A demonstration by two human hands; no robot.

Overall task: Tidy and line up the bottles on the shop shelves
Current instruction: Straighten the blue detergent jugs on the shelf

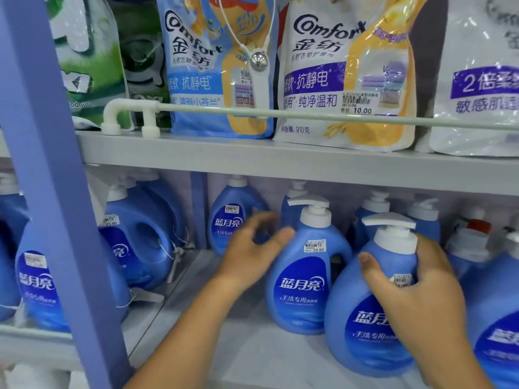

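Observation:
Blue pump-top detergent bottles stand on the lower shelf (252, 352). My right hand (415, 293) grips the nearest bottle (365, 327) around its shoulder, just below the white pump. To its left stands a second pump bottle (303, 287). My left hand (252, 251), blurred, has its fingers spread and its thumb against that bottle's left side. Behind the left hand, a smaller blue bottle (230, 220) stands near the shelf's back. More pump bottles (373, 217) stand behind in the row.
A blue upright post (56, 178) divides the shelving; large blue jugs (140, 237) sit to its right and left. The upper shelf (280, 161) holds Comfort softener pouches (345, 74) behind a white rail (280, 113). Another blue bottle (497, 318) is at far right.

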